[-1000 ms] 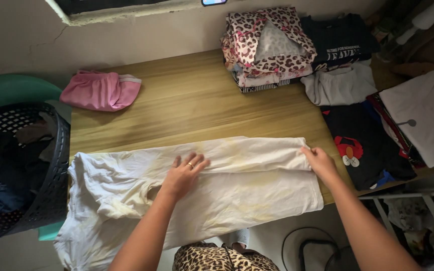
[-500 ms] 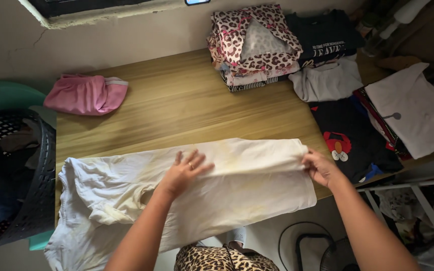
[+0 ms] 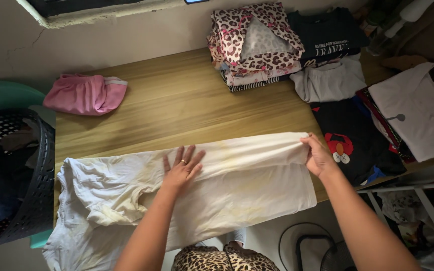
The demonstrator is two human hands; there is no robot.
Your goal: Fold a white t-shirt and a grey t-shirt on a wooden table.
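On the near edge of the wooden table point(image 3: 177, 105) lies a white garment point(image 3: 237, 185), its left end rumpled and hanging off beside a black laundry basket point(image 3: 31, 200). The left hand point(image 3: 182, 168) presses flat on its middle, fingers spread (a ring shows on one). Further right, the right hand point(image 3: 317, 158) pinches the folded edge. Beyond sit a pink garment point(image 3: 84, 94) and a folded stack point(image 3: 254, 42).

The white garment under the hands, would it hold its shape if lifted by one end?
Probably not: the white garment looks floppy, wrinkling and draping over the table edge. It likely sags wherever unsupported. The right hand bunches its edge easily, suggesting light, thin fabric.
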